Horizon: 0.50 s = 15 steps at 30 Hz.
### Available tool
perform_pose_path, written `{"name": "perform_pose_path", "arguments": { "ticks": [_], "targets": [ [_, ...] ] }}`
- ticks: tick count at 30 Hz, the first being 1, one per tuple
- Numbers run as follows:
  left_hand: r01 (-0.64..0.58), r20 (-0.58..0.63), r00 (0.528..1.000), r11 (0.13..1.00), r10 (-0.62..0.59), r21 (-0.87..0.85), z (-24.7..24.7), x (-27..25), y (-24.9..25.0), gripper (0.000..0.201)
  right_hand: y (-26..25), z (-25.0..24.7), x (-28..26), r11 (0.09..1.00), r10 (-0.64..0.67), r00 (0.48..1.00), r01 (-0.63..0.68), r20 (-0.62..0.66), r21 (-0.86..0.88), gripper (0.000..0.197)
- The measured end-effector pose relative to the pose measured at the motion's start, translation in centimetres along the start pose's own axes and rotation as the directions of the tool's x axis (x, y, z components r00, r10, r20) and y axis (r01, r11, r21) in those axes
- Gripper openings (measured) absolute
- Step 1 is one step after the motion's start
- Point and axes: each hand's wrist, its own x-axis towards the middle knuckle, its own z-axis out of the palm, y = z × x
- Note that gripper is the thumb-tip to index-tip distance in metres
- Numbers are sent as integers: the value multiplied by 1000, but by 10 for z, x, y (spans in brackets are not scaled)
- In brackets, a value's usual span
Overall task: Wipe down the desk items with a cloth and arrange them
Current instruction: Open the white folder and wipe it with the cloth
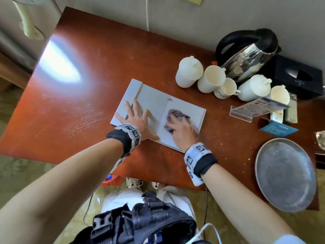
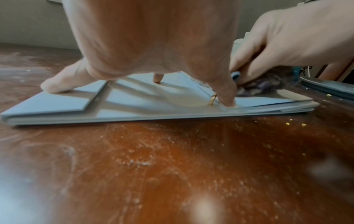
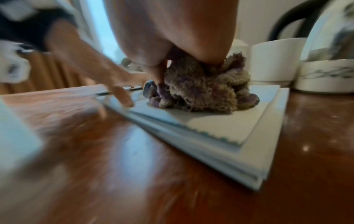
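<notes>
A light grey folder (image 1: 154, 103) lies open on the brown desk (image 1: 91, 81). My left hand (image 1: 136, 117) presses flat on its left half, fingers spread and straight, thumb tip (image 2: 227, 103) beside a small gold ring (image 2: 212, 99) at the fold. My right hand (image 1: 182, 131) grips a bunched purple-grey cloth (image 1: 173, 118) and holds it down on the folder's right page. The right wrist view shows the cloth (image 3: 205, 91) crumpled under my curled fingers on the folder (image 3: 220, 130). In the left wrist view the folder (image 2: 134, 112) lies flat with the cloth (image 2: 268, 84) at its right.
Several white cups (image 1: 211, 81), two with lids, stand by a steel kettle (image 1: 249, 57) at the back right. A black tissue box (image 1: 297, 76), a clear card stand (image 1: 255, 108), a blue card (image 1: 277, 129) and a round metal tray (image 1: 284, 173) fill the right side.
</notes>
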Motion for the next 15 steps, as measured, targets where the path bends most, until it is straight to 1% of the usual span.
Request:
{"name": "perform_pose_path", "arguments": {
  "ticks": [2, 4, 5, 6, 7, 8, 9, 11, 13, 14, 15],
  "targets": [
    [1, -17, 1000, 1000, -1, -8, 2, 0, -1, 124, -8, 5, -17, 993, -119, 991, 120, 56, -18, 46],
    [-4, -19, 1000, 1000, 4, -6, 4, 1, -1, 123, -6, -4, -30, 986, -157, 983, 161, 93, -45, 50],
    [-7, -13, 1000, 1000, 7, -3, 3, 1, -2, 122, 4, -8, -28, 988, -133, 985, 141, 106, -68, 50],
    [-11, -11, 1000, 1000, 11, -2, 3, 1, -2, 122, 16, -14, -21, 990, -90, 992, 98, 89, -97, 49],
    [-15, -12, 1000, 1000, 15, -4, 2, 1, -2, 122, 27, -20, -9, 991, -43, 997, 50, 57, -122, 50],
    [-17, -12, 1000, 1000, 17, -5, 2, 1, -3, 122, 37, -26, 5, 991, 8, 1000, -7, 9, -132, 54],
    [-18, -5, 1000, 1000, 17, -3, 1, 0, -3, 122, 45, -30, 19, 990, 69, 997, -72, -36, -118, 55],
    [-16, 8, 1000, 1000, 16, 5, 0, -1, -3, 123, 47, -32, 37, 980, 168, 984, -174, -60, -98, 44],
    [-14, 18, 1000, 1000, 14, 10, -1, 0, -2, 124, 36, -23, 41, 978, 179, 978, -189, -110, -85, 44],
    [-13, 23, 1000, 1000, 13, 11, -2, 0, -2, 124, 24, -20, 33, 985, 148, 982, -158, -117, -76, 45],
    [-13, 23, 1000, 1000, 13, 11, -2, -1, -2, 124, 13, -17, 20, 994, 78, 991, -86, -110, -65, 45]
  ]
}}
